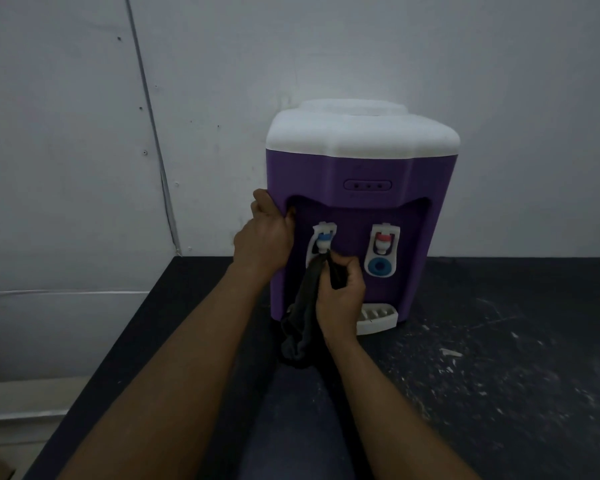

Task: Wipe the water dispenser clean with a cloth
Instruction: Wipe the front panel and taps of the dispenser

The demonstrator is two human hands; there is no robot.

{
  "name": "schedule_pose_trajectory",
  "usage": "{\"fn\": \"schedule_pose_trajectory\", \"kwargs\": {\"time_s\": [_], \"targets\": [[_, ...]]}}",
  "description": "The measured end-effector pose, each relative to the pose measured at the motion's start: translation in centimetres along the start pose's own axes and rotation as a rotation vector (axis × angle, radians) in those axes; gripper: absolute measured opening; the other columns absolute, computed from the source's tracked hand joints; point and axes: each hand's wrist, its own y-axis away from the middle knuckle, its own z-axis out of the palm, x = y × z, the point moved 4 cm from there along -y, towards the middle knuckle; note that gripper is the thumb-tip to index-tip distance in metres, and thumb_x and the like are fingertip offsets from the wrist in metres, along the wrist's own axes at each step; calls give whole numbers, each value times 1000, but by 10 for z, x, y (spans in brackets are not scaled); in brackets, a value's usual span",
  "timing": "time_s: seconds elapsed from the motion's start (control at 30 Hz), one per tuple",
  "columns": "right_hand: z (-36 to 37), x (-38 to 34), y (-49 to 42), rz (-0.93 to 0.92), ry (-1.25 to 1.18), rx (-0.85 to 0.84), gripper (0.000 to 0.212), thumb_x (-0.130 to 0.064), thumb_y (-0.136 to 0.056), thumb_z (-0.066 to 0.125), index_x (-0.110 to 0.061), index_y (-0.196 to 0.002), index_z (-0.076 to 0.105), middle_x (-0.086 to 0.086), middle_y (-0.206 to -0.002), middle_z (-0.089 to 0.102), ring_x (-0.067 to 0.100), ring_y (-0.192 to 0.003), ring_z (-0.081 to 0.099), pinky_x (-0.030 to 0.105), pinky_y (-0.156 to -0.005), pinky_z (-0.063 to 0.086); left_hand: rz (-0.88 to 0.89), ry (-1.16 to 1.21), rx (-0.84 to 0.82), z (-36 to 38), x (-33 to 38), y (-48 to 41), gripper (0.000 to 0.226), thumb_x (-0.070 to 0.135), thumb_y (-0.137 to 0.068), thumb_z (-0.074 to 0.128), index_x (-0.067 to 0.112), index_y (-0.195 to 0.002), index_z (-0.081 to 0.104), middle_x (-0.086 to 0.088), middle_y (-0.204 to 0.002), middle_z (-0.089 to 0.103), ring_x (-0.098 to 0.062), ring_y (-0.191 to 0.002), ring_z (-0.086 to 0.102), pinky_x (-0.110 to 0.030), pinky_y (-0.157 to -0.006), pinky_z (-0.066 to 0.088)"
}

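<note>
A squat purple plastic water dispenser [357, 168] with a white top stands on a scuffed black table [499, 358], close to a pale wall [84, 133]. The left hand [264, 237] grips its front left edge, fingers curled round into the tap recess. The right hand [340, 296] holds a dark grey cloth [300, 317] — fingers closed around it — with the cloth's upper end against the blue-capped tap [323, 242]; the rest hangs down to the tabletop

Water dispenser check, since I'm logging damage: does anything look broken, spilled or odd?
The water dispenser stands upright and looks intact; no spill shows. Only the black table stands out: white scratches and flecks mark its top right of the dispenser.
</note>
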Motion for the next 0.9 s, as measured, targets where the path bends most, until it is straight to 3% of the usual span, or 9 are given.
{"fn": "schedule_pose_trajectory", "kwargs": {"time_s": [0.13, 0.2, 0.27, 0.33, 0.43, 0.6, 0.73, 0.83, 0.9], "targets": [[6, -4, 3, -30, 29, -8, 10, -5, -97, 64, -14, -102, 64, -1, -111, 71, 12, -108, 65, 32, -103, 52, -26, 14, -12, 0, 0, 0, 63, 31, -108, 41, -19, -141, 21, -20, -96, 59, -31, -63, 56, -31, -51, 33], [5, -4, 1, -41, 34, -21, 9, -7, -97, 66, -14, -101, 64, -2, -110, 71, 12, -107, 66, 33, -102, 53, -28, 3, -11, 2, -1, 0, 63, 32, -108, 39, -19, -141, 21, -19, -95, 60, -28, -61, 52, -32, -51, 35], [5, -4, -1, -48, 42, -47, 8, -12, -94, 71, -13, -98, 64, -4, -105, 71, 11, -102, 67, 30, -96, 55, -29, -1, -13, 4, -3, -1, 60, 33, -108, 38, -17, -140, 24, -20, -95, 61, -23, -58, 46, -28, -48, 30], [9, -5, -3, -66, 86, -69, 15, -19, -90, 78, -12, -91, 65, -2, -94, 71, 12, -92, 67, 27, -86, 56, -45, 19, -12, 3, -3, -1, 60, 34, -108, 38, -15, -140, 24, -19, -96, 61, -24, -59, 48, -31, -48, 36], [12, -4, -5, -32, 58, -38, 15, -18, -95, 73, -8, -88, 65, 5, -87, 70, 10, -84, 65, 25, -79, 54, -54, 22, -19, 1, -1, 0, 65, 35, -108, 38, -16, -144, 18, -13, -99, 57, -27, -63, 51, -37, -52, 42], [-5, 1, 3, -11, -13, 54, 10, -19, -100, 66, -12, -95, 61, -2, -103, 71, 4, -99, 66, 23, -90, 53, -50, 1, -18, 0, -2, 1, 64, 36, -108, 39, -16, -142, 22, -21, -99, 62, -33, -63, 57, -39, -50, 45], [-7, -16, -3, -219, 124, 146, 13, -17, -92, 75, -13, -90, 63, 0, -121, 58, 12, -117, 57, 18, -102, 45, -56, 19, -11, -1, 0, 1, 64, 36, -108, 40, -16, -141, 23, -23, -99, 63, -33, -63, 57, -41, -50, 45], [-10, -24, -3, -343, 262, 189, 19, -26, -87, 81, -11, -90, 70, 2, -112, 52, 15, -109, 53, 16, -99, 44, -58, 3, 2, -2, 1, 2, 64, 36, -108, 40, -14, -142, 21, -19, -100, 61, -28, -62, 52, -36, -51, 37], [-8, -29, -5, -395, 270, 154, 19, -29, -87, 81, -13, -93, 73, -2, -103, 58, 12, -99, 58, 20, -89, 51, -61, 12, 6, -3, 1, 2, 64, 37, -108, 40, -14, -142, 21, -20, -102, 61, -28, -63, 53, -37, -52, 37]]}}
